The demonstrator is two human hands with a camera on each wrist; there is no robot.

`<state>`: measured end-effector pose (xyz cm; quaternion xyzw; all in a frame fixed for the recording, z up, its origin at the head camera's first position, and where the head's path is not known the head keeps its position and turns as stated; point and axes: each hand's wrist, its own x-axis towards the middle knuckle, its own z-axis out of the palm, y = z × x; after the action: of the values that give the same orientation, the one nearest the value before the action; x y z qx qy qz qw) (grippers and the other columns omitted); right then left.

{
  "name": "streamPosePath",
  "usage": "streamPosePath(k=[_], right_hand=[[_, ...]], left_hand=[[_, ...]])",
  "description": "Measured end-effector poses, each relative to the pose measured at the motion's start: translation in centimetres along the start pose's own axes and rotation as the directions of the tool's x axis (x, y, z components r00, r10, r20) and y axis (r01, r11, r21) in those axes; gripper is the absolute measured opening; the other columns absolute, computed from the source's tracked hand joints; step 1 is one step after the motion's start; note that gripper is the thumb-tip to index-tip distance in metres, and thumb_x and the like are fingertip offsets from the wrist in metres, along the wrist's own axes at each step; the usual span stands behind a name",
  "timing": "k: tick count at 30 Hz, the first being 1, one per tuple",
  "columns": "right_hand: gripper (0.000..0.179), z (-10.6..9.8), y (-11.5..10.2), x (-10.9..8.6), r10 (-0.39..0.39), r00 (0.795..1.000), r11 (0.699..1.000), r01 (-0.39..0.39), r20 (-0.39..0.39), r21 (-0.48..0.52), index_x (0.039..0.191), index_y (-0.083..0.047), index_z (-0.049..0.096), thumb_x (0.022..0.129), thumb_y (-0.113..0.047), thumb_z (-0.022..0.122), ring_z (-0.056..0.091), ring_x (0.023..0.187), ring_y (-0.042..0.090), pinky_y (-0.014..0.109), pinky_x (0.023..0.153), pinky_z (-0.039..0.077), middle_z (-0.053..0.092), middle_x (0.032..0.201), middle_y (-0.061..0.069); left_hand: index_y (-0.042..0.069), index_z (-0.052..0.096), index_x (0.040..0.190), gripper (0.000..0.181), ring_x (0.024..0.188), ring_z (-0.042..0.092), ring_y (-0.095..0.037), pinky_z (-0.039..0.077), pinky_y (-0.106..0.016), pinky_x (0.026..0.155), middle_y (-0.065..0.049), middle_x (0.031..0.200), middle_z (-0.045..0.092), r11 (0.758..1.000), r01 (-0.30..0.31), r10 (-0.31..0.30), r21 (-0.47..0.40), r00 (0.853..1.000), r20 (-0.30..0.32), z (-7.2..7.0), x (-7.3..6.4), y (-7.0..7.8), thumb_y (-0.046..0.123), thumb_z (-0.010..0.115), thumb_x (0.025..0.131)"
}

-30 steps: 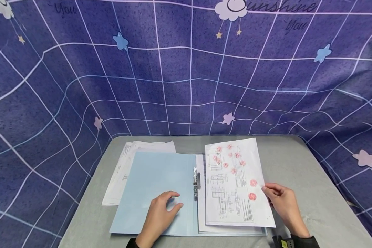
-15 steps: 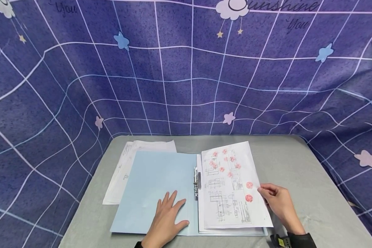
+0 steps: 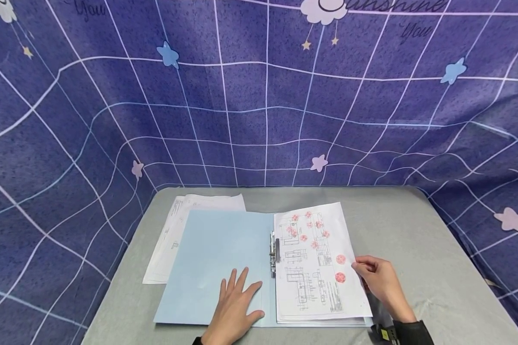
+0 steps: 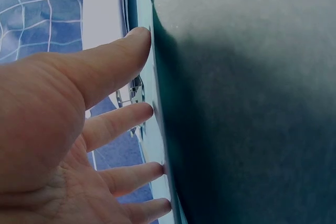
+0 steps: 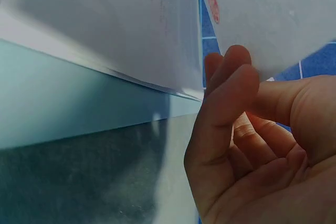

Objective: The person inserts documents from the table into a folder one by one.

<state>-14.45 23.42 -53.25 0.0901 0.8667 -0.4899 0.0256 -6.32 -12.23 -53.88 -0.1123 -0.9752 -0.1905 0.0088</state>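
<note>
the right hand has its thumb and fingers closed in a pinch on the right edge of a printed sheet, the wrist coming in from the near right in a dark sleeve. the left hand is spread wide, fingertips on the left cover of an open blue folder, gripping nothing. the sheet lies over the folder's right half, its left edge beside the metal clip; the right wrist view shows its held side raised off the papers below. loose pages sit partly under the cover's far left corner. gray cloth spreads right of the folder and behind it, up to a purple star-patterned backdrop.
</note>
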Motion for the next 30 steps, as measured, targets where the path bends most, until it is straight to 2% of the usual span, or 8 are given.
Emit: streamPosePath(k=[11,30], right_hand=[[0.024,0.60,0.47,0.08,-0.011,1.000,1.000,0.011,0.029,-0.026,0.108,-0.004,0.062,0.087,-0.017,0.063,0.056,0.059,0.019,0.035,0.046,0.051,0.063,0.078,0.006],[0.028,0.81,0.23,0.03,-0.019,0.999,0.994,0.022,0.030,-0.106,0.109,-0.005,0.063,0.085,-0.020,0.066,0.055,0.061,0.016,0.032,0.045,0.049,0.061,0.081,0.006]], left_hand=[[0.018,0.061,0.120,0.062,0.132,0.014,-0.046,0.014,-0.070,0.099,-0.020,0.144,0.032,1.000,-0.005,0.005,-0.007,1.000,-0.011,0.05,-0.18,0.19,0.045,0.077,0.066],[0.018,0.061,0.120,0.063,0.131,0.015,-0.048,0.014,-0.071,0.098,-0.021,0.144,0.032,1.000,0.007,-0.007,-0.007,1.000,-0.003,0.15,-0.11,0.16,0.045,0.078,0.066]])
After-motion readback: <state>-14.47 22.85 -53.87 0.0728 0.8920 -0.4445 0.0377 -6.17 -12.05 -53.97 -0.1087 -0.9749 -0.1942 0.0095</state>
